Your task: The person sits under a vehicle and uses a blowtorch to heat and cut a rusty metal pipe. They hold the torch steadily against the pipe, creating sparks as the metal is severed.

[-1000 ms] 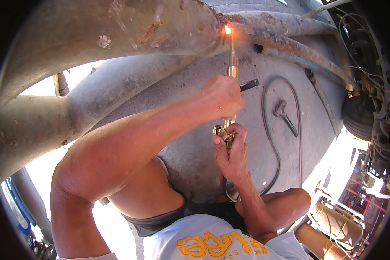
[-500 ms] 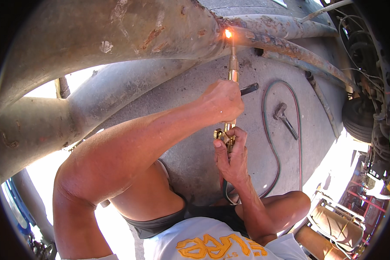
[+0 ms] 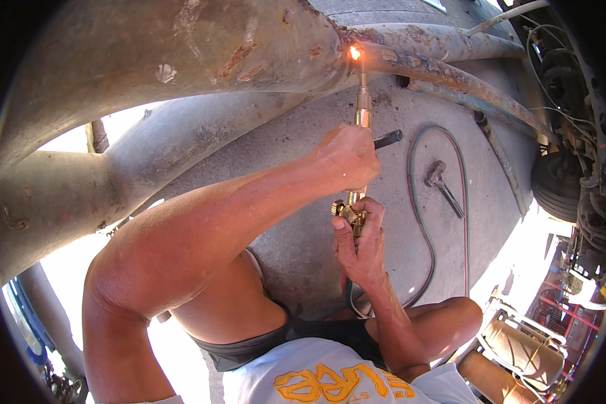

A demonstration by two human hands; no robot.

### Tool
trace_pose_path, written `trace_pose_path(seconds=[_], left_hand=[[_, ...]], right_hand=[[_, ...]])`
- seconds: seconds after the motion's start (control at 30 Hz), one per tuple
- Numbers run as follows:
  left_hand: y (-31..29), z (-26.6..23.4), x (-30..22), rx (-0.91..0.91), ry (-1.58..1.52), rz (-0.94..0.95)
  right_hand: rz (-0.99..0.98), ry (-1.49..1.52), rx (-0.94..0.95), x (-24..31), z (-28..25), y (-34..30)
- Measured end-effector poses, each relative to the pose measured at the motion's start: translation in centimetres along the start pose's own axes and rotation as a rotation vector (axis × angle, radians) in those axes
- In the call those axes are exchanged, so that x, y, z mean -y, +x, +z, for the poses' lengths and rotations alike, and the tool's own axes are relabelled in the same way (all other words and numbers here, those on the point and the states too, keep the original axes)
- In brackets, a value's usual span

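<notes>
My left hand (image 3: 345, 157) is closed around the brass barrel of a gas torch (image 3: 362, 111). Below it, my right hand (image 3: 362, 249) grips the torch's rear end, its thumb and fingers at the brass valve knobs (image 3: 343, 210). The torch points away from me, with a bright orange-white flame (image 3: 355, 52) at its tip. That flame meets the joint where a thick rusty metal pipe (image 3: 182, 47) runs into a thinner rusty pipe (image 3: 444, 71). A short black rod or tube (image 3: 387, 139) sticks out to the right beside my left fist; its other end is hidden.
A hammer (image 3: 444, 188) lies on the concrete floor (image 3: 283, 236) at right, within a loop of red-and-green hose (image 3: 411, 182). Another large pipe (image 3: 182, 135) runs beneath the thick one. A loose pipe (image 3: 501, 161) and a dark tyre (image 3: 557, 187) are farther right. Tan cylinders (image 3: 522, 353) stand lower right.
</notes>
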State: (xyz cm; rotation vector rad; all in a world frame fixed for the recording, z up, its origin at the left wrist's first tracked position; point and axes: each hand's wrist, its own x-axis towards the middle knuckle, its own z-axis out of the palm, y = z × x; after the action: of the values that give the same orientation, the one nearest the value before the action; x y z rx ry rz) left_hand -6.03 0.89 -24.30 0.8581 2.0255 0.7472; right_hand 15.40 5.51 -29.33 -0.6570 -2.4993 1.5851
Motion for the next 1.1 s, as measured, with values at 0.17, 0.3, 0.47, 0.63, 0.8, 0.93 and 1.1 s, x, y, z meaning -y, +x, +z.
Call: trace_pose_path(seconds=[0.17,0.3,0.47,0.63,0.8,0.93,1.1], left_hand=[[-0.1,-0.2,-0.2,0.016,0.021,-0.003],[-0.1,-0.2,-0.3,0.004,-0.03,-0.032],[0.1,0.0,-0.1,0.0,-0.013,-0.019],[0.2,0.2,0.2,-0.024,0.074,0.059],[0.2,0.3,0.6,-0.003,0.125,0.129],[0.2,0.3,0.5,0.007,0.122,0.111],[0.1,0.0,0.0,-0.003,-0.017,0.015]], right_hand=[[0.027,0.043,0.01,0.0,-0.1,0.0],[-0.021,0.003,-0.003,-0.1,0.0,0.0],[0.019,0.017,0.018,0.1,-0.2,0.0],[0.011,-0.006,0.027,0.6,-0.4,0.0],[0.008,0.001,0.028,0.7,-0.4,0.0],[0.007,0.001,0.023,0.8,-0.4,0.0],[0.006,0.012,0.016,1.1,-0.5,-0.2]])
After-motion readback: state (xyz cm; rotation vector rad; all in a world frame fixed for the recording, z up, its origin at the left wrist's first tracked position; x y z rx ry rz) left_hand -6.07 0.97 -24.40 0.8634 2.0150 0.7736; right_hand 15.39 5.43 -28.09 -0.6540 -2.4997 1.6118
